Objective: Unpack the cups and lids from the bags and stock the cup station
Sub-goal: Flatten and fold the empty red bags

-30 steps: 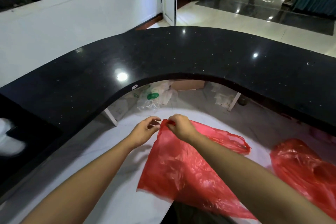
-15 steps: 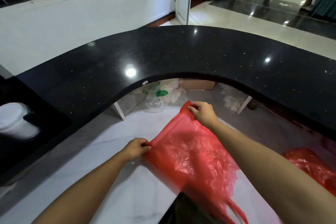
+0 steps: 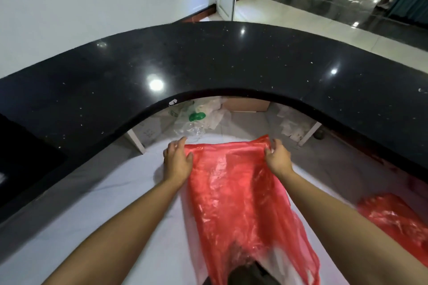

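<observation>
A person spreads a red bag [image 3: 234, 192] flat over a white marble tabletop [image 3: 92, 203], its top edge stretched between both hands. The left hand [image 3: 177, 162] clamps one corner under the thumb, fingers nearly straight; the right hand [image 3: 278, 159] pinches the other corner with curled fingers. The bag's lower end hangs off the near edge. A second red bag [image 3: 393, 217] lies crumpled to the right. Beyond, under a curved black ledge [image 3: 208, 60], clear plastic wrappers [image 3: 194, 120] litter the floor.
</observation>
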{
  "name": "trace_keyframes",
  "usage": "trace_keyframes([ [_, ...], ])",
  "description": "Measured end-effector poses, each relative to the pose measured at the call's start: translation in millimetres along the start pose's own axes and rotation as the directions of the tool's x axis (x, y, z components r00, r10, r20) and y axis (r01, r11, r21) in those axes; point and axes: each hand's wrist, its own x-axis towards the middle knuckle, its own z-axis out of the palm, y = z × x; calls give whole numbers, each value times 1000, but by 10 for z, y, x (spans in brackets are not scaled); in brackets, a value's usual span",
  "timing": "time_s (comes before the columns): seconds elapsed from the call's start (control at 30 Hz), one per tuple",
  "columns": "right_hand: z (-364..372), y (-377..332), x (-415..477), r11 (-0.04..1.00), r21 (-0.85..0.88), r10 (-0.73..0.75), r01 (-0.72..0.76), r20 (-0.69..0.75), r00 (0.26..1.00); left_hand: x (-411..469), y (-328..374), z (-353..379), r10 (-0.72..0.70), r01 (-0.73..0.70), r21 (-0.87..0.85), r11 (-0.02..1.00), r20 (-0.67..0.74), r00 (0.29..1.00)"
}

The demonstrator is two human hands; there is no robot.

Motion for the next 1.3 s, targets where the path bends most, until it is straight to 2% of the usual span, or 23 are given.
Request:
trace_keyframes([
  [0.07,29,16,-99,990,-131,-53,50,-25,998,-101,45,154,147,-145,149,978,2,989],
  [0.1,68,11,-169,974,-179,-142,136,-19,990,-173,62,229,242,-243,188,952,28,970],
  [0.17,223,15,-327,912,-236,-316,336,119,941,-331,97,386,376,-394,264,880,118,919],
  [0.23,440,34,-479,868,-240,-355,435,314,881,-458,129,542,367,-437,337,834,252,895],
  [0.3,623,100,-591,833,-262,-358,488,419,835,-526,132,691,286,-427,382,820,372,883],
  [0.37,693,250,-642,809,-322,-320,492,460,828,-576,90,824,216,-414,406,815,451,866],
  [0.43,653,453,-638,781,-420,-261,463,453,852,-641,5,909,176,-423,429,798,506,844],
  [0.63,219,1074,-568,744,-557,-209,369,331,920,-775,-283,900,219,-481,465,743,511,832],
  [0.73,62,1285,-625,766,-560,-171,316,297,940,-778,-404,818,229,-497,489,717,508,831],
  [0.93,23,1301,-986,760,-552,-157,342,354,922,-641,-442,534,168,-539,548,640,585,794],
  [1.0,56,1271,-1129,757,-558,-171,341,334,927,-612,-340,447,142,-507,552,662,571,808],
  [1.1,157,1119,-1280,744,-537,-251,397,326,911,-731,-91,457,209,-471,487,736,497,842],
  [1.2,355,942,-1415,738,-471,-319,482,385,866,-1024,33,656,212,-464,449,764,505,837],
  [1.3,472,1021,-1494,730,-467,-308,499,428,850,-1291,-113,805,199,-453,448,770,507,839],
])
